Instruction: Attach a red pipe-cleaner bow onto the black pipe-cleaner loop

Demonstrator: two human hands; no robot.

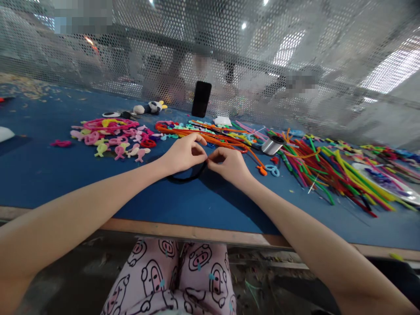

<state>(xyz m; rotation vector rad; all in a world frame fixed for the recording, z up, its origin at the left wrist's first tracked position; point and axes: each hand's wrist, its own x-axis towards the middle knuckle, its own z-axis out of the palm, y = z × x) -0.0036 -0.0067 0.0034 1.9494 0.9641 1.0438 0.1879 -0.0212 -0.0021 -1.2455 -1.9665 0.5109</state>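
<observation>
My left hand [184, 153] and my right hand [229, 165] meet over the blue table [49, 166], fingertips pinched together. Between them runs a black pipe cleaner [187, 178], bent into a loop that curves down under my left hand and lies on the table. Both hands grip its ends where the fingers touch. Just beyond my hands lies a bundle of orange pipe cleaners [210, 133].
A heap of small pink and yellow bent shapes [111, 135] lies at the left. Several coloured pipe cleaners [331, 170] are spread at the right beside a thread spool [272, 144]. A black phone [201, 99] leans against the perforated metal screen [262, 65]. A plush toy [149, 107] lies at the back.
</observation>
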